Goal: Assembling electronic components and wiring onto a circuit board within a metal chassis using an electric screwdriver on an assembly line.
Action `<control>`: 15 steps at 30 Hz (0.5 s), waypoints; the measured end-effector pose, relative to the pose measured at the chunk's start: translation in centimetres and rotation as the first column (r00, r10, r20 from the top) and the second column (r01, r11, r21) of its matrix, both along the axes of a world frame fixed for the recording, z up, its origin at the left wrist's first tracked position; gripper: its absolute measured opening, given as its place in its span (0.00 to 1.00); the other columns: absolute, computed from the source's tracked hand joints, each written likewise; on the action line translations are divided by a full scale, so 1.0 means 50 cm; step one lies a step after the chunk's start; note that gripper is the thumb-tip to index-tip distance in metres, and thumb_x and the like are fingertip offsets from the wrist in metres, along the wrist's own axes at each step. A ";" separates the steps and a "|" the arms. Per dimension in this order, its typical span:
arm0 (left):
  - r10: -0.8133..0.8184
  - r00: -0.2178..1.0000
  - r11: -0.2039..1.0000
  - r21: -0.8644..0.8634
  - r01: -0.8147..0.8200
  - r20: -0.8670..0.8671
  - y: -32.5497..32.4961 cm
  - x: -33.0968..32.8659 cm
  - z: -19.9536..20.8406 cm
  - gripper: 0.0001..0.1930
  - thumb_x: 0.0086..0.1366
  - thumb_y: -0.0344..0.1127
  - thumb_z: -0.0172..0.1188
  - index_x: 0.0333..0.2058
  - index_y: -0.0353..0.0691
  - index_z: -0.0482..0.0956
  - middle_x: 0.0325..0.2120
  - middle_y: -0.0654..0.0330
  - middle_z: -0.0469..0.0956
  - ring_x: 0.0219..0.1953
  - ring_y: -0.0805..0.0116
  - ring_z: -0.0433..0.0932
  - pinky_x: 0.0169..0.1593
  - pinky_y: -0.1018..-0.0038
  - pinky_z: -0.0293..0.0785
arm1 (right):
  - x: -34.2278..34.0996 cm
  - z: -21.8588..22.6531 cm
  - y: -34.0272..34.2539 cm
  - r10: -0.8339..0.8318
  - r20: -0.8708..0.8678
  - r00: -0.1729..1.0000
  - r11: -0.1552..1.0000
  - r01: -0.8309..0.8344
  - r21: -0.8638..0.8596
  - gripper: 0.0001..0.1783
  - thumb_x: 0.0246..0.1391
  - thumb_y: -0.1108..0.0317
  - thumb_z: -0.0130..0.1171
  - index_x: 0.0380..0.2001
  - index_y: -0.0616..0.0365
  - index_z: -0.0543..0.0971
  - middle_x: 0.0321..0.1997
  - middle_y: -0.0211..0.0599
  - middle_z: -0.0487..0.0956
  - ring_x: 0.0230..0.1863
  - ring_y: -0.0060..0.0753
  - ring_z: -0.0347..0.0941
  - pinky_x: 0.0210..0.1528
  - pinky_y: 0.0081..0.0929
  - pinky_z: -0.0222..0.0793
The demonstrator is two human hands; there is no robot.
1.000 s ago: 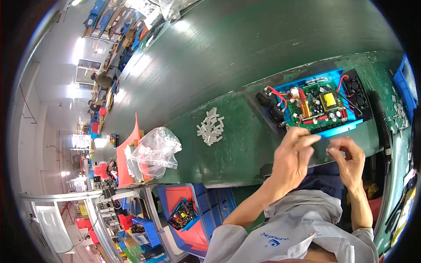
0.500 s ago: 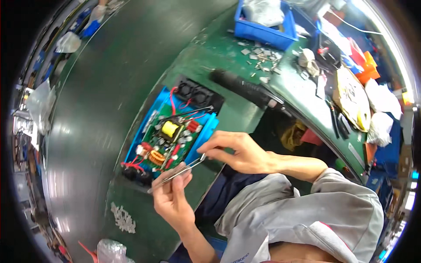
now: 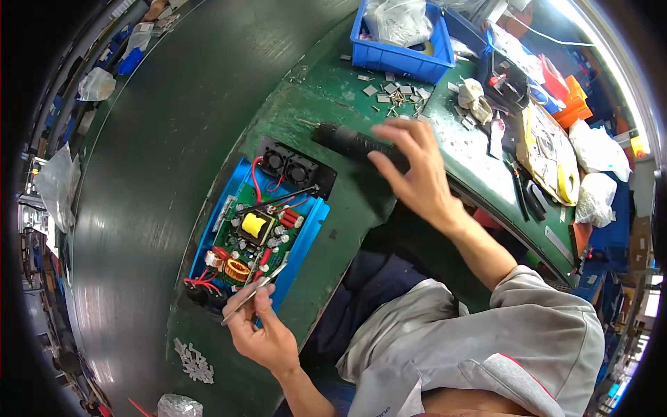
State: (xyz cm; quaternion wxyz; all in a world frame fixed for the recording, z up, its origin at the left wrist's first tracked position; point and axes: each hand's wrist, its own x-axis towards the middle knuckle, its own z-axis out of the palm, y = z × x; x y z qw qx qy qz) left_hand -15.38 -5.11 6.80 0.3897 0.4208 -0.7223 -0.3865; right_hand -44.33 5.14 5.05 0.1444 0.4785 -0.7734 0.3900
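Observation:
My left hand (image 3: pixel 262 339) is closed on a pair of silver tweezers (image 3: pixel 244 301), held at the lower right corner of an open blue metal case (image 3: pixel 309 233). Inside the case lies a green circuit board with a yellow-topped transformer (image 3: pixel 255 224), a copper coil (image 3: pixel 237 269) and red and black wires. A black end panel with two fans (image 3: pixel 287 165) sits at its far end. My right hand (image 3: pixel 424 174), fingers spread, hovers over the rear of a black electric screwdriver (image 3: pixel 344 141) lying on the bench. Whether it touches the tool is unclear.
Small grey pads and screws (image 3: pixel 404 94) lie scattered near a blue bin (image 3: pixel 403 59) holding plastic bags. Pliers (image 3: pixel 517 187) and a roll of yellow tape (image 3: pixel 568 184) are at the right. Small white pieces (image 3: pixel 194 363) are heaped at the lower left.
My right hand has left the tweezers' tip and moved up and away to the screwdriver, its fingers opening. My left hand still holds the tweezers.

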 end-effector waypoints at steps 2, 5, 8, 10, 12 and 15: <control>-0.006 0.994 0.982 -0.189 0.026 0.108 -0.012 -0.005 -0.014 0.08 0.72 0.30 0.58 0.43 0.30 0.76 0.37 0.53 0.83 0.37 0.67 0.84 0.39 0.74 0.78 | -0.023 -0.015 0.020 -0.085 -0.095 0.992 0.990 0.095 0.106 0.22 0.53 0.65 0.69 0.51 0.57 0.79 0.52 0.44 0.76 0.54 0.51 0.71 0.56 0.43 0.68; -0.032 0.986 0.961 -0.266 0.076 0.164 -0.020 -0.032 -0.032 0.07 0.72 0.28 0.57 0.44 0.29 0.75 0.38 0.51 0.82 0.38 0.66 0.84 0.42 0.72 0.79 | -0.016 -0.025 0.048 0.056 0.047 0.997 0.947 -0.068 0.313 0.27 0.54 0.61 0.69 0.56 0.56 0.77 0.48 0.44 0.76 0.47 0.47 0.72 0.49 0.38 0.71; 0.010 0.984 0.929 -0.365 0.058 0.179 -0.023 -0.046 -0.050 0.04 0.70 0.23 0.58 0.41 0.28 0.76 0.35 0.50 0.82 0.35 0.62 0.83 0.40 0.69 0.80 | 0.029 -0.021 0.097 0.026 0.164 0.986 0.962 -0.070 0.266 0.31 0.55 0.62 0.69 0.61 0.57 0.72 0.42 0.46 0.75 0.42 0.48 0.72 0.45 0.36 0.71; 0.022 0.982 0.934 -0.353 0.046 0.187 -0.021 -0.052 -0.049 0.04 0.71 0.23 0.57 0.41 0.28 0.75 0.35 0.50 0.80 0.34 0.62 0.83 0.41 0.69 0.81 | 0.063 -0.052 0.150 -0.060 0.650 0.757 0.973 -0.101 0.207 0.31 0.60 0.56 0.66 0.61 0.57 0.70 0.44 0.40 0.76 0.43 0.34 0.74 0.44 0.32 0.71; 0.054 0.971 0.921 -0.386 0.042 0.234 -0.019 -0.060 -0.048 0.06 0.71 0.24 0.57 0.40 0.24 0.74 0.36 0.49 0.78 0.33 0.62 0.83 0.41 0.70 0.82 | 0.089 -0.055 0.196 -0.129 0.985 0.115 0.967 -0.204 0.150 0.27 0.63 0.51 0.63 0.57 0.57 0.72 0.38 0.27 0.78 0.38 0.18 0.73 0.38 0.24 0.70; 0.075 0.957 0.899 -0.434 0.057 0.280 -0.040 -0.035 -0.074 0.09 0.71 0.23 0.57 0.38 0.19 0.70 0.43 0.44 0.77 0.33 0.59 0.83 0.40 0.70 0.84 | 0.147 -0.064 0.241 -0.119 0.991 -0.065 0.919 -0.385 0.085 0.22 0.61 0.53 0.66 0.48 0.58 0.75 0.32 0.26 0.76 0.34 0.17 0.71 0.36 0.22 0.68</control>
